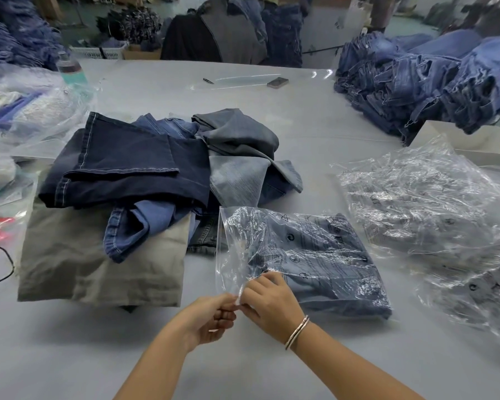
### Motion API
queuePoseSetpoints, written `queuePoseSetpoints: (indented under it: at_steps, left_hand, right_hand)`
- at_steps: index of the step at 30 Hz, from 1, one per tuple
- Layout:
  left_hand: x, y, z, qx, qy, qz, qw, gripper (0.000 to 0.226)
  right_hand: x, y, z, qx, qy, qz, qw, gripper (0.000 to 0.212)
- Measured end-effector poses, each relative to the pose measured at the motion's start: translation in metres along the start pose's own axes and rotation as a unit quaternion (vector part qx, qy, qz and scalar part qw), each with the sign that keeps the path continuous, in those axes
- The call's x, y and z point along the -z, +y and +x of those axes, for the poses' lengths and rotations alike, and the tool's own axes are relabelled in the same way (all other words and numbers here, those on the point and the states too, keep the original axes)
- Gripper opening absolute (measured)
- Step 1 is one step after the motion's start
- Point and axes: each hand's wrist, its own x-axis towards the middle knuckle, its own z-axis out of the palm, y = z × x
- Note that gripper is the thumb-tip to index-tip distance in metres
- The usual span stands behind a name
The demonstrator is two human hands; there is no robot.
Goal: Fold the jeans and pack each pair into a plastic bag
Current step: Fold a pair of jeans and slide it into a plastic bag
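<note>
We look down on a grey table (300,134). Our left hand (211,319) and right hand (269,304) meet, both pinching the near edge of a clear plastic bag (286,249) holding folded jeans (338,281). Left of the bag lies a heap of loose jeans (133,157); right of it, a pile of empty bags (422,203)

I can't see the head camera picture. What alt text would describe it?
Both hands, left hand and right hand, pinch the open edge of a clear plastic bag holding folded jeans on a grey table. Unfolded jeans lie beyond.
</note>
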Motion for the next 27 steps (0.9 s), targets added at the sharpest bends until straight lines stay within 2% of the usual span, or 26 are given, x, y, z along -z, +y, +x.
queuePoseSetpoints:
  at_steps: [4,11,16,19,22,25,27]
  left_hand:
    - [0.004,-0.003,-0.002,0.014,-0.015,-0.027,0.999,0.018]
    - [0.000,-0.011,0.001,0.002,0.012,-0.017,1.000,0.018]
    - [-0.004,-0.004,0.010,0.006,0.023,-0.064,0.998,0.030]
    - [-0.005,0.001,0.019,-0.003,0.042,-0.054,0.998,0.033]
    - [-0.007,0.011,0.028,-0.040,0.080,-0.035,0.995,0.035]
    - [-0.008,0.029,0.037,-0.116,0.113,-0.002,0.987,0.036]
    - [-0.011,0.039,0.037,-0.164,0.104,0.059,0.979,0.034]
  right_hand:
    - [0.002,-0.002,0.003,0.025,-0.003,-0.021,0.999,0.018]
    - [0.003,-0.006,-0.003,0.050,-0.029,-0.027,0.998,0.021]
    - [0.011,-0.008,0.001,0.066,-0.008,-0.005,0.998,0.018]
    - [0.014,-0.008,-0.004,0.093,-0.013,0.018,0.995,0.018]
    - [0.015,-0.008,-0.011,0.105,-0.028,0.024,0.994,0.019]
    - [0.018,-0.008,-0.011,0.095,-0.048,0.030,0.994,0.018]
    - [0.022,-0.008,-0.006,0.057,-0.100,0.044,0.992,0.016]
